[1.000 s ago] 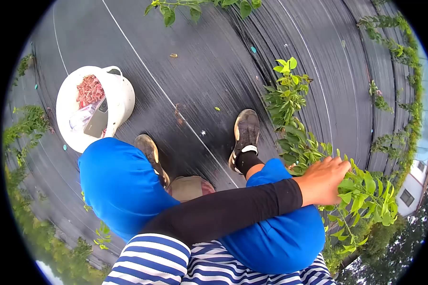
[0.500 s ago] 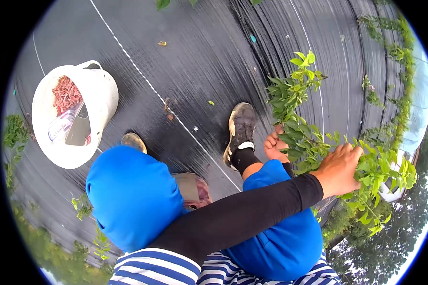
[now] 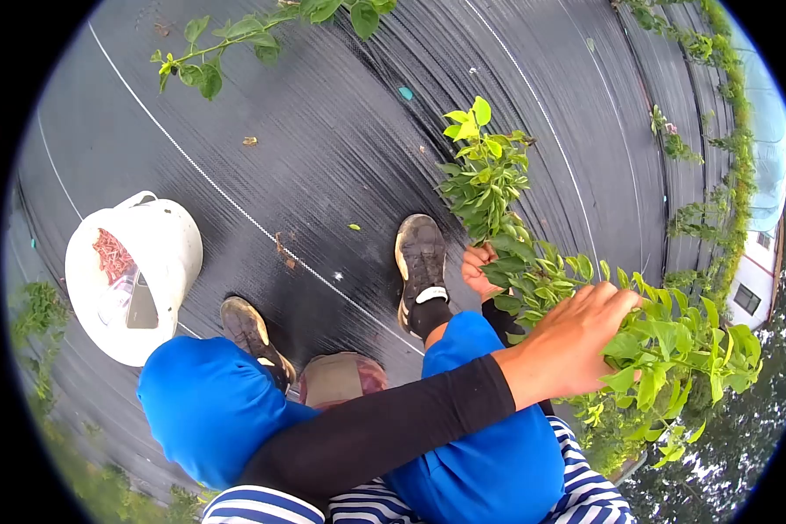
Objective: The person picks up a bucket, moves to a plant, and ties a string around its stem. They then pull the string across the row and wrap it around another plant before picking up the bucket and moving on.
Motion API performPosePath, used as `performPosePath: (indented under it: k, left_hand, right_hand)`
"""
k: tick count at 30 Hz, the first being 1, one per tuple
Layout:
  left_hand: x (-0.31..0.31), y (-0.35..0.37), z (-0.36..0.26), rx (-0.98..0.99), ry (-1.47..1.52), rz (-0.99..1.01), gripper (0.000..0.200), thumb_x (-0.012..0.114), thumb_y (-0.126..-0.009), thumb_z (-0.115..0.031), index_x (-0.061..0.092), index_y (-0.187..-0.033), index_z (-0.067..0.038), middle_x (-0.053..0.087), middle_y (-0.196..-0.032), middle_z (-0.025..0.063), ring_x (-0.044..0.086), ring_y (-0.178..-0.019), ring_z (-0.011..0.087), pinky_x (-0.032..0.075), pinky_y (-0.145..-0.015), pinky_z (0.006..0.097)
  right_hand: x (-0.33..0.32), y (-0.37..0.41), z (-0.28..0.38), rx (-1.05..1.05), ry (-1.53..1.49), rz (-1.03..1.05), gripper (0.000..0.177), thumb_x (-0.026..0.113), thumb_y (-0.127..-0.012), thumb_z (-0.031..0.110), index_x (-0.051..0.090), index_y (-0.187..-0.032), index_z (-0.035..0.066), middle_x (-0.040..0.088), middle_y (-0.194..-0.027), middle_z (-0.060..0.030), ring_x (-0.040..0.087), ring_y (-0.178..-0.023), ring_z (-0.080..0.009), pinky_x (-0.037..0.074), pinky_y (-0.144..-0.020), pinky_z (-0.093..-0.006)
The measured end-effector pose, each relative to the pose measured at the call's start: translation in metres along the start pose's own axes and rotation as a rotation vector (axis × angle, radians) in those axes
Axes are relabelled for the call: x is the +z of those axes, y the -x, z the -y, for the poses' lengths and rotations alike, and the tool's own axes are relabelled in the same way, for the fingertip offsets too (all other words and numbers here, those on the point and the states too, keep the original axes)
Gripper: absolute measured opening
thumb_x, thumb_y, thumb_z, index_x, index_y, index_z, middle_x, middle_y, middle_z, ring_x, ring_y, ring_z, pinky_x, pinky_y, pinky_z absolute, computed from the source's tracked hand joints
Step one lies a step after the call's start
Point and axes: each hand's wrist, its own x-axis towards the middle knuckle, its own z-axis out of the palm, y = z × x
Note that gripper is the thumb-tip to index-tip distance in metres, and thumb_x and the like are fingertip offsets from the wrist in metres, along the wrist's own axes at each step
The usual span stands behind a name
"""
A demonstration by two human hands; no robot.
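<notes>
My left hand [image 3: 576,341] reaches across from the left, its fingers closed around the leafy branch [image 3: 672,349] of a green plant. Beyond my right knee, my right hand [image 3: 480,269] is curled against the plant's stem side. Leaves hide part of its fingers, and what it pinches does not show. Bright young leaves [image 3: 472,127] top the branch near the right hand. To my left, a white bucket [image 3: 182,249] stands tilted in view, holding a heap of small reddish pieces [image 3: 112,255] and a dark grey flat object [image 3: 142,306].
Black ground sheet [image 3: 323,175] with white lines covers the ground. My shoes [image 3: 424,253] stand on it, a small seat-like item [image 3: 332,380] between my legs. Another leafy branch [image 3: 236,39] juts in at the top. Plant rows [image 3: 734,175] and a white building [image 3: 751,279] lie right.
The view has shifted, bringing a branch in at the top and more of the left shoe. Left hand stays on the foliage, its back now turned more toward me; right hand remains by the stem.
</notes>
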Motion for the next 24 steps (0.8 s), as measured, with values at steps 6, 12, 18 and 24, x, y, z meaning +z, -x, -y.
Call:
performPosePath:
  k: [6,12,18,24]
  left_hand:
    - [-0.004,0.005,-0.007,-0.022,-0.089,0.119,0.069,0.074,-0.070,-0.022,0.039,-0.127,-0.005,0.047,-0.112,0.0134,0.048,-0.104,0.0323,0.038,-0.087,0.0384]
    - [-0.023,0.026,-0.026,0.054,-0.439,0.161,0.068,0.071,-0.072,-0.022,0.038,-0.129,-0.004,0.045,-0.126,0.0159,0.046,-0.112,0.0339,0.038,-0.093,0.0384]
    - [-0.063,0.077,-0.117,-0.230,-0.870,0.055,0.069,0.074,-0.074,-0.025,0.041,-0.131,-0.004,0.047,-0.127,0.0144,0.049,-0.116,0.0271,0.037,-0.099,0.0341]
    - [-0.043,0.194,-0.246,0.146,-0.717,-0.462,0.036,0.075,-0.072,-0.034,0.062,-0.091,-0.006,0.058,-0.104,0.0115,0.056,-0.097,0.0237,0.040,-0.093,0.0390]
  right_hand:
    - [-0.006,0.009,-0.007,0.022,-0.077,0.053,0.029,0.047,-0.091,0.027,0.055,-0.112,0.009,0.056,-0.092,-0.0071,0.049,-0.074,-0.0191,0.042,-0.064,-0.0351]
    - [-0.014,0.042,-0.030,0.075,-0.152,0.124,0.030,0.046,-0.091,0.027,0.055,-0.113,0.008,0.058,-0.097,-0.0084,0.052,-0.080,-0.0203,0.044,-0.069,-0.0373]
    - [-0.031,0.087,-0.071,0.110,-0.232,0.228,0.032,0.045,-0.091,0.027,0.055,-0.114,0.007,0.059,-0.101,-0.0098,0.055,-0.085,-0.0215,0.047,-0.073,-0.0395]
    - [-0.077,0.123,-0.073,0.047,-0.308,0.298,0.033,0.044,-0.091,0.028,0.054,-0.115,0.007,0.060,-0.105,-0.0111,0.058,-0.091,-0.0227,0.049,-0.077,-0.0416]
